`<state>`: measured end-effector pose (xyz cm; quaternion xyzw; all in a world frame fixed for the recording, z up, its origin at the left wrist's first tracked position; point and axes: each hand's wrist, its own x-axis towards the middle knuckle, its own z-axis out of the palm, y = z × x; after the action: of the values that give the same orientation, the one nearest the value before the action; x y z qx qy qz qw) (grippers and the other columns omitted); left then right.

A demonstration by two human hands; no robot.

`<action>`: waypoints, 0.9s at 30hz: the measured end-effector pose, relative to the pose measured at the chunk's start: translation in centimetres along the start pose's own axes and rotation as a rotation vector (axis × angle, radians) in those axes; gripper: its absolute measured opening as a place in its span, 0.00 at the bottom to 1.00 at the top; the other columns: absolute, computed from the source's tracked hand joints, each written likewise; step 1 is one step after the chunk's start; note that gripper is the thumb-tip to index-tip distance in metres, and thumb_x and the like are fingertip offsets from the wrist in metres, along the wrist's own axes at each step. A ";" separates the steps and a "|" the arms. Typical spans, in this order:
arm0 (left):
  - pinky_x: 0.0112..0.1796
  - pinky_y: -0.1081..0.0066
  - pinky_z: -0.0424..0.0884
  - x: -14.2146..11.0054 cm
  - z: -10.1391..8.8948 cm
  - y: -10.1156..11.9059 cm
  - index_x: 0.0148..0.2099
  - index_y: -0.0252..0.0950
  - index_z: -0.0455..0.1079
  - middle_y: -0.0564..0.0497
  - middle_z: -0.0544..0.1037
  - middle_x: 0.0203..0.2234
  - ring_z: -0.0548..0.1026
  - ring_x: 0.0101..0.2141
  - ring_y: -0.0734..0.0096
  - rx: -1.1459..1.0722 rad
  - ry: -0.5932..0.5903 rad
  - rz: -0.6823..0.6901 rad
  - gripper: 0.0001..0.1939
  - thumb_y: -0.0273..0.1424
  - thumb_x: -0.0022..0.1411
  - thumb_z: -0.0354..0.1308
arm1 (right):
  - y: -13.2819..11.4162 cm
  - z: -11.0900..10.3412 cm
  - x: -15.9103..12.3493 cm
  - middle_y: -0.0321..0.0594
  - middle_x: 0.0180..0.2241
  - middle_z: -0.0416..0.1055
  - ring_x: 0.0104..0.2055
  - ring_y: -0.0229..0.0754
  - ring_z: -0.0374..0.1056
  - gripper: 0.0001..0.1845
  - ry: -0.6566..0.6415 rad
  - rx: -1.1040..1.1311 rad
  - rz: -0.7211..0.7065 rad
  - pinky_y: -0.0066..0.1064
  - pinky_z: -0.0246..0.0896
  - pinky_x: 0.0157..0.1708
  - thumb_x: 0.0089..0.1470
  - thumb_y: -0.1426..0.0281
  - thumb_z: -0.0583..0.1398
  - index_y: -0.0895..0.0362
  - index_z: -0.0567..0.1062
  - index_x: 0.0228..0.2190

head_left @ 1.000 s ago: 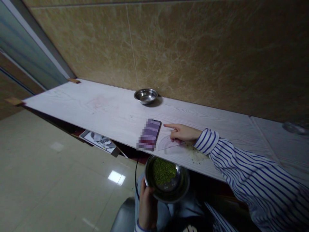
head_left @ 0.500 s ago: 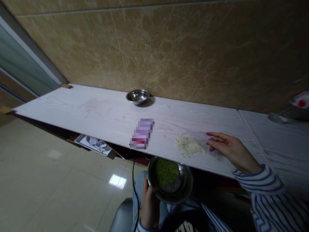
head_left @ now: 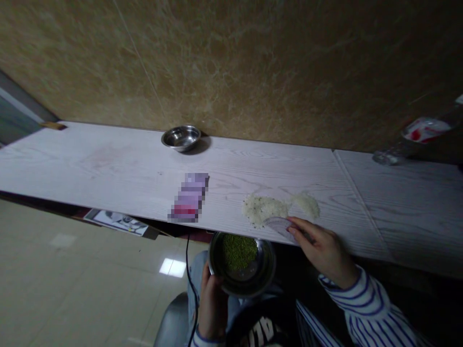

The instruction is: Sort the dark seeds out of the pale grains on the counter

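My left hand [head_left: 213,301] is closed on the rim of a steel bowl [head_left: 265,282], held over my lap just below the table's front edge. Green beans [head_left: 238,251], which look like mung beans, lie in the bowl. My right hand [head_left: 321,248] pinches a thin, translucent plastic disc [head_left: 278,225] between thumb and fingers. The disc is tilted at the front edge of the table, beside a spread of white rice [head_left: 265,207] with small dark specks in it. A smaller patch of rice lies to the right of the main heap.
A small steel bowl [head_left: 181,139] stands by the wall. A phone-shaped purple thing, pixelated [head_left: 190,197], lies near the front edge. At the right a clear plastic bottle [head_left: 415,137] leans near the wall. A black cable [head_left: 187,270] hangs by my left leg.
My right hand has drawn the disc from the rice's right side towards the table's front edge. The rice now shows as two patches. My view has shifted right; the left hand keeps the bowl.
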<state>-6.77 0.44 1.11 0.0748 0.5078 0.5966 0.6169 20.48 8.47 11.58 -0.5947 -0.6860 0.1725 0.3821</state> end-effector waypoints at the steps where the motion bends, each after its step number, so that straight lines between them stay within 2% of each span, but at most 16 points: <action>1: 0.62 0.45 0.79 0.0 0.0 0.0 0.62 0.44 0.86 0.41 0.87 0.59 0.79 0.66 0.33 0.002 -0.006 0.008 0.35 0.40 0.50 0.78 | 0.0 -0.1 0.1 0.46 0.46 0.93 0.44 0.54 0.91 0.15 0.001 -0.011 -0.017 0.41 0.89 0.49 0.68 0.64 0.64 0.50 0.93 0.46; 4: 0.63 0.45 0.79 0.1 -0.2 -0.2 0.59 0.45 0.87 0.42 0.88 0.59 0.78 0.67 0.32 0.003 -0.011 0.009 0.31 0.39 0.51 0.78 | 0.1 -0.4 0.5 0.47 0.45 0.93 0.43 0.54 0.92 0.16 -0.009 -0.043 -0.053 0.40 0.90 0.47 0.67 0.67 0.64 0.52 0.93 0.47; 9: 0.60 0.45 0.81 0.3 -0.3 -1.5 0.61 0.44 0.85 0.41 0.88 0.59 0.81 0.64 0.32 -0.015 0.048 0.018 0.34 0.39 0.51 0.76 | 0.2 -0.4 0.5 0.49 0.45 0.93 0.43 0.55 0.92 0.17 -0.027 -0.067 -0.085 0.40 0.90 0.47 0.68 0.69 0.63 0.54 0.92 0.48; 13: 0.59 0.46 0.81 0.4 -0.3 -2.4 0.63 0.46 0.84 0.41 0.87 0.59 0.80 0.64 0.33 -0.012 0.066 0.022 0.33 0.39 0.54 0.75 | -0.1 -0.3 0.6 0.49 0.47 0.92 0.45 0.55 0.92 0.18 -0.049 -0.077 -0.092 0.41 0.89 0.49 0.68 0.70 0.62 0.54 0.92 0.49; 18: 0.56 0.48 0.82 0.2 -0.4 -2.4 0.64 0.45 0.83 0.42 0.88 0.58 0.83 0.61 0.36 -0.025 0.056 0.010 0.32 0.38 0.56 0.75 | -0.6 -0.2 0.6 0.50 0.46 0.92 0.44 0.55 0.92 0.18 -0.064 -0.084 -0.123 0.41 0.90 0.48 0.68 0.72 0.62 0.55 0.92 0.49; 27: 0.50 0.52 0.82 0.2 -0.3 -2.3 0.61 0.42 0.85 0.41 0.89 0.55 0.84 0.57 0.37 -0.029 0.057 0.023 0.32 0.39 0.53 0.76 | -0.4 0.2 0.4 0.48 0.44 0.93 0.41 0.50 0.92 0.18 -0.064 -0.117 -0.210 0.34 0.89 0.45 0.70 0.74 0.62 0.55 0.92 0.51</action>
<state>-5.49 -0.19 -0.74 0.0547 0.5155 0.6127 0.5965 20.11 8.81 11.84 -0.5348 -0.7654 0.1100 0.3405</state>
